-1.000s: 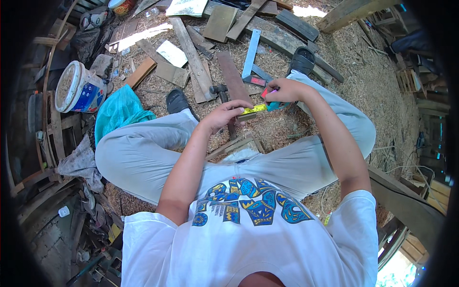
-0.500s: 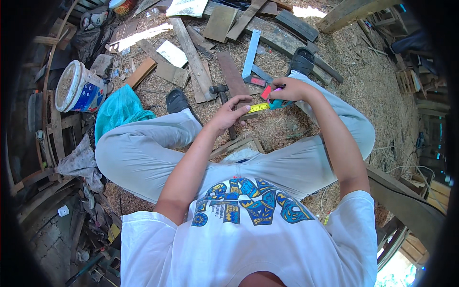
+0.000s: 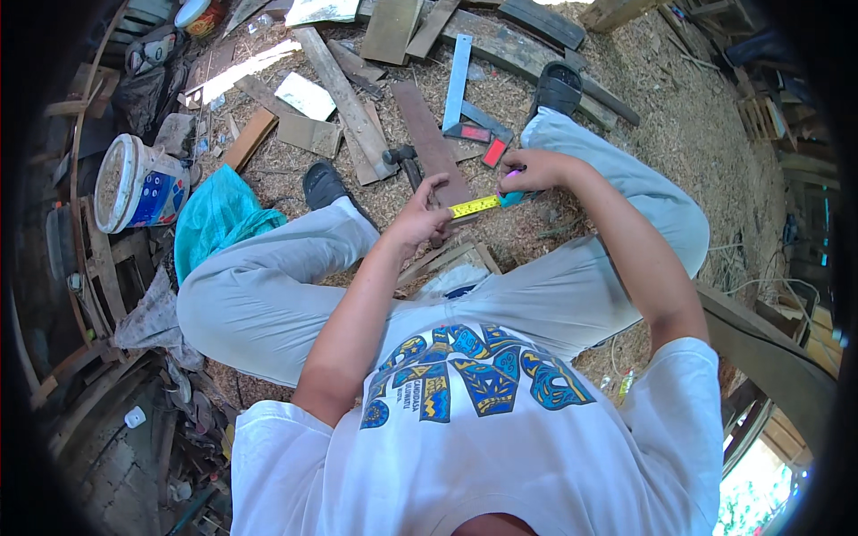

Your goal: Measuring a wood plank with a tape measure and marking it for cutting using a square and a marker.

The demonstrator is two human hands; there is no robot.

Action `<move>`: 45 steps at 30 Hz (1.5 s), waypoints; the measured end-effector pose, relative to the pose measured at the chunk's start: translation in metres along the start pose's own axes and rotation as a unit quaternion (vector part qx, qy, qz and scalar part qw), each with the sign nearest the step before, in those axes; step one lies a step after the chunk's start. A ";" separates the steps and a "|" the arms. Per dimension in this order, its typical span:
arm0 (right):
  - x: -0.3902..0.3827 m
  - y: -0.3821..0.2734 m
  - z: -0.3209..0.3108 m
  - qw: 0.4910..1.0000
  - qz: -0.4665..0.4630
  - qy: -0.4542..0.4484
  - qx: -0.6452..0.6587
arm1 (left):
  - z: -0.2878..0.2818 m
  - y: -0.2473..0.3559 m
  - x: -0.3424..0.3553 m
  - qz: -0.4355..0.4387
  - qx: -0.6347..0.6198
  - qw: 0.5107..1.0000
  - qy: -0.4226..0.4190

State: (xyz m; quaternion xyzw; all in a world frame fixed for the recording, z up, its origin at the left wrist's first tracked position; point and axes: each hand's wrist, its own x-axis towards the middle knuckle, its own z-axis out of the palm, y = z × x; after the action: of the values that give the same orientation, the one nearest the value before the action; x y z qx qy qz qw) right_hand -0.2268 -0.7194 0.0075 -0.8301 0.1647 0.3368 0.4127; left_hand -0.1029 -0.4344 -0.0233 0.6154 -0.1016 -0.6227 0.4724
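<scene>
My left hand (image 3: pixel 422 214) pinches the end of a yellow tape blade (image 3: pixel 474 206) against a narrow piece of wood (image 3: pixel 461 220) beneath it. My right hand (image 3: pixel 536 172) grips the teal tape measure case (image 3: pixel 511 198), with something pink-purple between its fingers. Just beyond that hand are a red rectangular object (image 3: pixel 495 153) and a pale metal square (image 3: pixel 458 80) with a red-marked handle. A reddish-brown board (image 3: pixel 420 125) runs away from my hands, with a hammer (image 3: pixel 402 163) lying at its left.
Scrap boards (image 3: pixel 344 107) lie on the shavings-covered floor ahead. A teal sack (image 3: pixel 214 214) and white bucket (image 3: pixel 134 186) are at my left, with piled timber and rags. A wooden beam (image 3: pixel 751 330) and loose cable are at my right. My legs are folded around the work area.
The view has shifted a little, so the boards ahead sit higher in the picture. The red object now shows beyond my right fingers. Both hands still hold the tape stretched between them.
</scene>
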 end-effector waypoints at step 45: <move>-0.028 -0.024 0.021 0.980 0.044 -0.187 0.043 | 0.001 0.015 0.003 0.306 0.614 0.707 -0.171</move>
State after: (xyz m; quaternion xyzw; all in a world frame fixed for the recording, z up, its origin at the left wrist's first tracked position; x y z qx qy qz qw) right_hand -0.2423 -0.6880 0.0317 -0.7257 0.1352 0.4965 0.4566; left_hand -0.0962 -0.4446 -0.0145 0.5879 -0.7234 -0.3382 0.1293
